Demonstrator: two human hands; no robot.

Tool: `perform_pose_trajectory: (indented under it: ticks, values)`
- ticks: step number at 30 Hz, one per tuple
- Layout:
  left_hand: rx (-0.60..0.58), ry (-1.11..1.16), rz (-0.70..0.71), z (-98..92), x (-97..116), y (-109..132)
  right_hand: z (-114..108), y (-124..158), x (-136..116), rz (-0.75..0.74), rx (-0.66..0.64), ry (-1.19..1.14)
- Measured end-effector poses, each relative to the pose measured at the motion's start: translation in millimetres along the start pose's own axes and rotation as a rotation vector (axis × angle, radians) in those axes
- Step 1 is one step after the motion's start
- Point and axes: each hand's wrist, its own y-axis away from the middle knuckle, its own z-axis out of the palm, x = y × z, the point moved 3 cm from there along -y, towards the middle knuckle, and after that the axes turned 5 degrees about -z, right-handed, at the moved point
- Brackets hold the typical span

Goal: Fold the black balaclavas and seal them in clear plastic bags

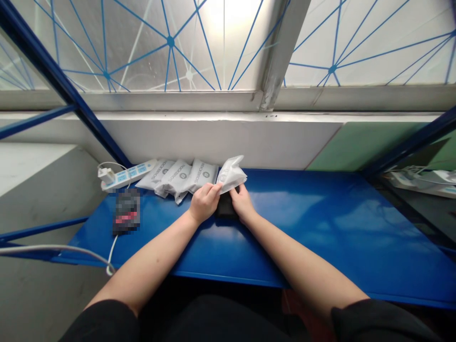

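Observation:
A translucent white plastic bag [231,174] stands tilted up near the back of the blue table. My left hand [205,203] pinches the bag's lower left edge between thumb and fingers. Just below the bag's lower edge is a flat black object [226,207]; its exact kind does not show. My right hand [243,204] is closed at the right side of this object, its fingertips partly hidden under the bag. Whether part of the black object is inside the bag, I cannot tell. Several filled, printed white bags [203,175] lie in an overlapping row to the left.
A white power strip [130,175] with a plug lies at the table's back left. In front of it is a dark, blurred-out device [127,211] with a white cable. Blue frame posts [103,128] flank the blue table [320,228]; a wall and windows stand behind.

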Motion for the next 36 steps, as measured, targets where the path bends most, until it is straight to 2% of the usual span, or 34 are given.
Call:
perform_pose_trajectory:
  ticks: [6, 13, 18, 24, 27, 31, 36]
  values:
    - [-0.031, -0.076, 0.051, 4.9, 2, 1, 1, -1, -3, -0.064, -0.038, -0.008]
    - [-0.075, -0.084, 0.089, 10.3, 6, 2, -1, -9, 8, 0.073, -0.058, 0.030]
    - [-0.148, -0.111, 0.024, 18.2, 1, 1, -7, -14, 5, 0.123, -0.195, -0.123]
    - [-0.163, -0.073, -0.038, 20.1, -4, -2, -17, -14, 0, 0.359, -0.454, -0.484]
    - [-0.177, -0.018, -0.073, 19.5, -8, -3, -21, -16, 1, 0.456, -0.520, -0.589]
    - [-0.194, 0.023, -0.050, 18.7, -10, -3, -25, -19, 7, 0.533, -0.485, -0.624]
    - [-0.235, 0.003, -0.033, 18.9, -12, -5, -23, -25, 11, 0.661, -0.365, -0.628]
